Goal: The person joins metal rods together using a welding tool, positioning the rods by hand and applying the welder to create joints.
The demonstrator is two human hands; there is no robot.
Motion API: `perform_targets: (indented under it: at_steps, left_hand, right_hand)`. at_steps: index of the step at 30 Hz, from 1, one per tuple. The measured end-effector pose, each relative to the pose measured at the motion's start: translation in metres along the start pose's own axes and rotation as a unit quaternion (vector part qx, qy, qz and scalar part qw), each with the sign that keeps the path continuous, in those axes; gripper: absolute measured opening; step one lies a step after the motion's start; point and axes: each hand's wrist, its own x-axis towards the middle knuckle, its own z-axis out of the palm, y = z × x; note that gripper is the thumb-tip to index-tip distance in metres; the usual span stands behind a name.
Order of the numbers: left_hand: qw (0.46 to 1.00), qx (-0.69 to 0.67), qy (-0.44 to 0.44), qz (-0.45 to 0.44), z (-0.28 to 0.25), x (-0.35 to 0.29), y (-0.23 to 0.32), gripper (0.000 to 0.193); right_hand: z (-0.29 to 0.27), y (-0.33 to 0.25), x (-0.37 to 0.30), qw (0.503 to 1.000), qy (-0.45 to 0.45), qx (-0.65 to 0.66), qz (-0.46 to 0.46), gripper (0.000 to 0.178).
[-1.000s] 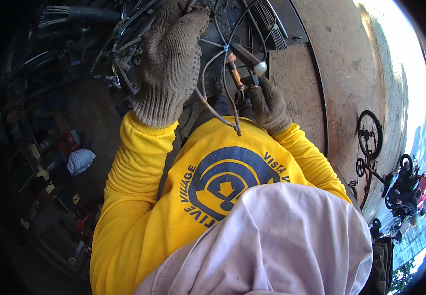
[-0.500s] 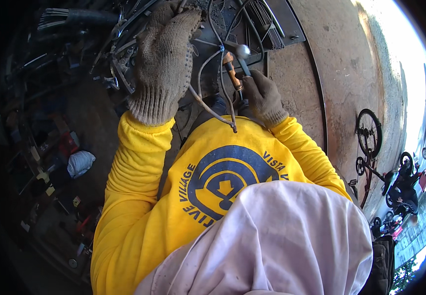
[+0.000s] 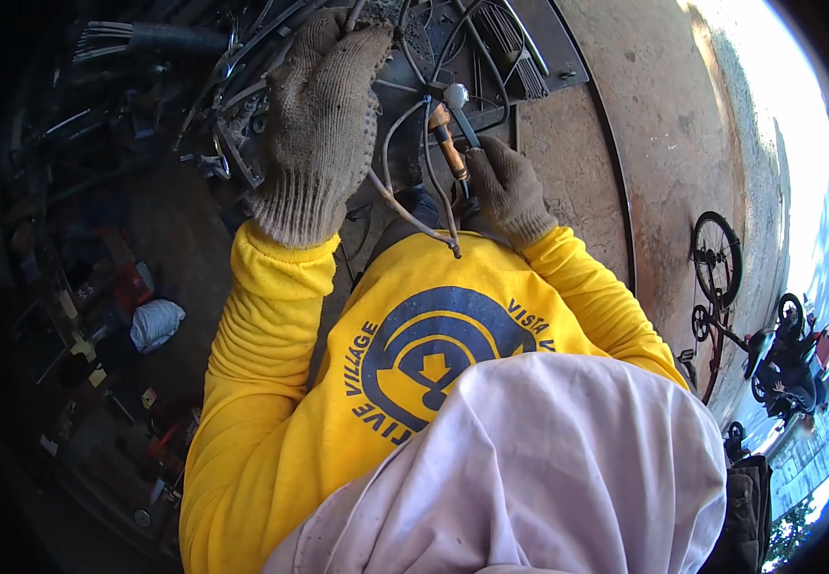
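A thick grey knit glove covers my left hand (image 3: 324, 129), which is closed round a thin metal rod (image 3: 353, 15) at the top of the view; its fingertips are partly hidden. My right hand (image 3: 510, 191), gloved too, grips the handle of a hammer (image 3: 466, 126). The hammer's shiny rounded head lies close to a joint in a frame of bent metal rods (image 3: 394, 196). That frame reaches from the bench down to my yellow shirt. Between the frame and my right hand hangs an orange-handled tool (image 3: 448, 145), its kind unclear.
A dark metal bench (image 3: 567, 72) carries a bundle of thin rods (image 3: 518, 53) and a clutter of metal pieces at the left. Lower left, a white cloth bundle (image 3: 156, 323) lies among dim items. A bicycle (image 3: 718, 258) and motorcycles (image 3: 785, 368) stand at the right.
The hammer's head has shifted slightly left and up, nearer the rod joint, with my right hand tilting along. My left hand stays almost where it was.
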Motion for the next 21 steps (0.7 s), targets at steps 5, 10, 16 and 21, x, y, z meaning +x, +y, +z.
perform_targets:
  at_steps: [5, 10, 16, 21]
  left_hand:
    - [1.000, 0.000, -0.013, 0.000, -0.001, 0.000, 0.003, 0.034]
    - [0.999, 0.030, -0.012, 0.009, -0.005, 0.000, 0.000, 0.032]
    - [0.958, 0.193, -0.076, 0.199, -0.024, 0.012, -0.017, 0.032]
    - [0.998, 0.008, -0.058, 0.014, -0.022, 0.007, -0.008, 0.029]
  right_hand:
    - [-0.003, -0.008, -0.007, 1.000, 0.006, 0.016, -0.022, 0.034]
    - [-0.003, -0.014, -0.009, 1.000, -0.017, -0.001, 0.021, 0.035]
    - [-0.003, -0.014, -0.009, 0.999, 0.010, 0.045, 0.002, 0.037]
    - [-0.007, -0.004, -0.005, 0.992, 0.015, 0.092, 0.087, 0.036]
